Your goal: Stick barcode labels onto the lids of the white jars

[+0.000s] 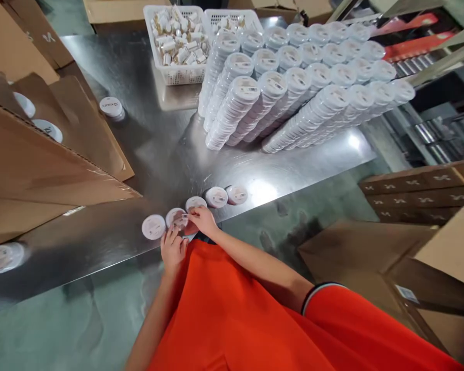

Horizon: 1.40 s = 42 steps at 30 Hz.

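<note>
Tins point(216, 197) lined up in a short row along the steel surface point(158, 154), right hand point(203, 219) pinching the rim of one tin point(176, 217), left hand point(174, 247) curled beneath it; big stacks point(294, 87) still waiting behind!

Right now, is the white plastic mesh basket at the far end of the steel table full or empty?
Full: small white-and-gold cylinders are heaped inside the white plastic mesh basket, nearly up to its rim.
</note>
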Each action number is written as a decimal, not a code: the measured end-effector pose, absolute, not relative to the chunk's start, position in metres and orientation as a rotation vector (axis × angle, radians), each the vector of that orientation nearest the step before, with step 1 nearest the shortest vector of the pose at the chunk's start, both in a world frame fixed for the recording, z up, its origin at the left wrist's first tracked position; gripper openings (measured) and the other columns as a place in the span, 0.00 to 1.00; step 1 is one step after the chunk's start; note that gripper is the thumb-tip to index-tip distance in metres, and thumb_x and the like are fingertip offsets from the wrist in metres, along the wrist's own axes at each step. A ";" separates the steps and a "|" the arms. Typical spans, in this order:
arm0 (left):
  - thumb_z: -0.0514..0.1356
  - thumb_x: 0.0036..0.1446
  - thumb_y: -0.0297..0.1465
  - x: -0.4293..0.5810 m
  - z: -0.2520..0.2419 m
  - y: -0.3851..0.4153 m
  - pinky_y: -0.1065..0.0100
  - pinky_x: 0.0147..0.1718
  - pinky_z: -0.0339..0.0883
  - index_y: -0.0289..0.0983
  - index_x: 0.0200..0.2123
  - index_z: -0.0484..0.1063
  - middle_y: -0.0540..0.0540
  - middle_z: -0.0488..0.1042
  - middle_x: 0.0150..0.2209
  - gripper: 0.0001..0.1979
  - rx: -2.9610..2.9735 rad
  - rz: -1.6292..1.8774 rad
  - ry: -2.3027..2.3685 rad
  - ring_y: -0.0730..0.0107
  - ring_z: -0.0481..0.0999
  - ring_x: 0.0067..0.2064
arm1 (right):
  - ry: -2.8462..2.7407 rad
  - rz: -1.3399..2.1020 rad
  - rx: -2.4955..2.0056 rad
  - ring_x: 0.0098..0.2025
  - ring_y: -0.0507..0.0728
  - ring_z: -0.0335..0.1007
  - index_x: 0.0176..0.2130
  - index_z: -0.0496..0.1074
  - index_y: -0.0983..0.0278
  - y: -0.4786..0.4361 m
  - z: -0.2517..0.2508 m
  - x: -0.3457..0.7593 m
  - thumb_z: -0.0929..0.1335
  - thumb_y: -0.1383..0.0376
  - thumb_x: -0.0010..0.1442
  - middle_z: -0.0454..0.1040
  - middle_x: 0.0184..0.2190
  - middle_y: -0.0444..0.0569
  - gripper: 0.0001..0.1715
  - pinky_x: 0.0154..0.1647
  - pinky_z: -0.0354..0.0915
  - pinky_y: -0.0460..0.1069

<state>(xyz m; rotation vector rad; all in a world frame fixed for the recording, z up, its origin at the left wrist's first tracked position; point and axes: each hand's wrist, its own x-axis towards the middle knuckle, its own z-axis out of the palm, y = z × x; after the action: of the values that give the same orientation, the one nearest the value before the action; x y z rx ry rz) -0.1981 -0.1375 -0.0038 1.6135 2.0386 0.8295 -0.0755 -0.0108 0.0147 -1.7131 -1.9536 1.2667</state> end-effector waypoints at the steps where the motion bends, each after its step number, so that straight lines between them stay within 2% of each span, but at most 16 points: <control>1: 0.57 0.60 0.33 -0.199 -0.007 -0.138 0.46 0.59 0.59 0.40 0.23 0.72 0.41 0.78 0.53 0.13 1.717 0.754 2.015 0.49 0.73 0.58 | -2.037 1.244 -1.742 0.42 0.56 0.69 0.35 0.79 0.63 -0.008 0.015 -0.078 0.69 0.61 0.59 0.75 0.39 0.50 0.09 0.45 0.61 0.49; 3: 0.57 0.60 0.31 -0.198 -0.013 -0.139 0.43 0.63 0.53 0.40 0.26 0.74 0.42 0.77 0.55 0.11 1.821 0.626 2.014 0.49 0.71 0.60 | -2.173 1.221 -1.787 0.47 0.59 0.67 0.38 0.79 0.62 -0.005 0.016 -0.084 0.69 0.62 0.60 0.74 0.43 0.52 0.09 0.48 0.60 0.52; 9: 0.57 0.61 0.30 -0.195 -0.021 -0.140 0.43 0.65 0.49 0.41 0.30 0.78 0.45 0.76 0.56 0.11 1.849 0.535 2.046 0.51 0.70 0.61 | -2.347 1.156 -1.855 0.54 0.63 0.62 0.42 0.79 0.60 -0.009 0.018 -0.095 0.66 0.60 0.64 0.71 0.49 0.53 0.13 0.51 0.57 0.55; 20: 0.59 0.58 0.29 -0.196 -0.020 -0.140 0.42 0.66 0.45 0.42 0.27 0.78 0.42 0.77 0.54 0.09 1.710 0.664 2.009 0.49 0.70 0.61 | -2.533 0.951 -1.900 0.54 0.66 0.62 0.44 0.78 0.61 -0.010 0.024 -0.103 0.64 0.60 0.66 0.71 0.51 0.56 0.15 0.51 0.58 0.56; 28: 0.59 0.58 0.29 -0.197 -0.019 -0.140 0.43 0.65 0.45 0.42 0.27 0.76 0.42 0.76 0.55 0.09 1.702 0.646 2.009 0.49 0.69 0.62 | -2.580 0.838 -1.831 0.51 0.65 0.66 0.42 0.79 0.63 -0.010 0.019 -0.103 0.64 0.62 0.64 0.74 0.47 0.58 0.15 0.50 0.58 0.56; 37: 0.59 0.56 0.26 -0.197 -0.016 -0.140 0.43 0.65 0.46 0.42 0.27 0.76 0.44 0.76 0.55 0.09 1.697 0.618 2.003 0.50 0.69 0.62 | -2.840 0.588 -1.691 0.46 0.67 0.70 0.42 0.78 0.69 0.009 0.029 -0.110 0.69 0.51 0.61 0.75 0.44 0.64 0.24 0.49 0.57 0.60; 42: 0.60 0.55 0.26 -0.194 -0.014 -0.138 0.44 0.64 0.48 0.43 0.24 0.74 0.45 0.77 0.54 0.09 1.636 0.669 2.019 0.52 0.70 0.61 | -2.804 0.666 -1.665 0.47 0.64 0.71 0.43 0.78 0.68 0.019 0.024 -0.106 0.65 0.57 0.66 0.75 0.46 0.62 0.18 0.49 0.57 0.57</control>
<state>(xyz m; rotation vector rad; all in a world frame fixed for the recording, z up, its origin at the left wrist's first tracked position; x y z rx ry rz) -0.1942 -0.1376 -0.0135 1.6357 2.0193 0.6689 -0.1056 0.0186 0.0239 -1.6654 -2.8043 0.6663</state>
